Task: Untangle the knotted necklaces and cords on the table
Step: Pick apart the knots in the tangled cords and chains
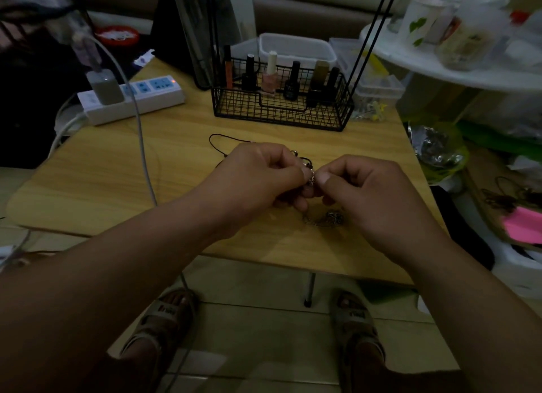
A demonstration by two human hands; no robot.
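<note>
Above the middle of the wooden table, my left hand and my right hand meet fingertip to fingertip. Both pinch a small silver chain knot between thumb and forefinger. The rest of the silver chain lies in a heap on the table under my right hand. A thin black cord loops out on the table behind my left hand, and its other end is hidden by my fingers.
A black wire basket with several nail polish bottles stands behind the hands. A white power strip with a charger and a grey cable sits at the far left. Clear plastic boxes and a cluttered white shelf are on the right.
</note>
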